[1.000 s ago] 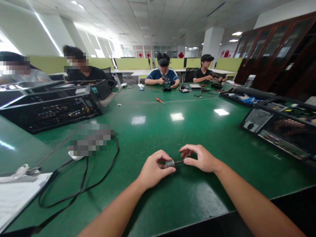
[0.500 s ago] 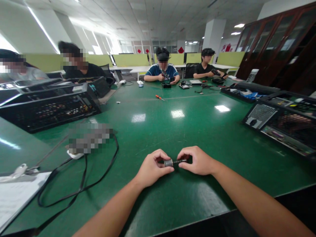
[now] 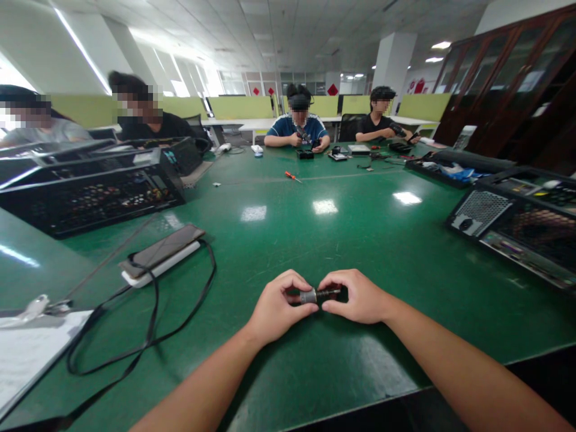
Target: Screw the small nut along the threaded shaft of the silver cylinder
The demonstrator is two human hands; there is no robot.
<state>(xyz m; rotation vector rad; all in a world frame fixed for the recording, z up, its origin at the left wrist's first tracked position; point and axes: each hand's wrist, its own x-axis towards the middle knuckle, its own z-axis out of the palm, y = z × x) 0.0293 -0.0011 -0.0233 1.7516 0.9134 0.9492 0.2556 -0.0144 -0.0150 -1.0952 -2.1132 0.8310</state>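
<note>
The table (image 3: pixel 270 240) has a green, shiny top w/ fine scratches and some ceiling-light reflections. The room is a big office: white ceiling (image 3: pixel 288 36), green partitions (image 3: pixel 240 108) behind, a white pillar (image 3: pixel 392 63) and a dark wood cabinet (image 3: pixel 508 84) on the R side. Four co-workers sit around, two at far side, two on L.

The near edge (image 3: pixel 454 378) of the table runs slanted, rising to the R, under the R forearm. B/w the hands and the orange screwdriver (image 3: pixel 290 176) lies a wide stretch of green top, so arms have much room fwd. On L the room is narrower: a black cable (image 3: pixel 215 270) makes a loop beside a long flat box (image 3: pixel 164 257), and a clipboard (image 3: pixel 45 360) w/ paper is at the corner. Farther L stands a computer case (image 3: pixel 90 201); another open case (image 3: pixel 531 222) is on R, well apart from the hands.

The metal part (image 3: pixel 308 296), a small grey cylinder w/ a thin dark rod, is b/w the two hands, near the front of the table. L hand (image 3: pixel 281 306) pinches the cylinder b/w thumb and fingers. R hand (image 3: pixel 360 297) curls around the rod, thumb and forefinger tips a little apart; if its fingers touch the rod, I cannot tell.
</note>
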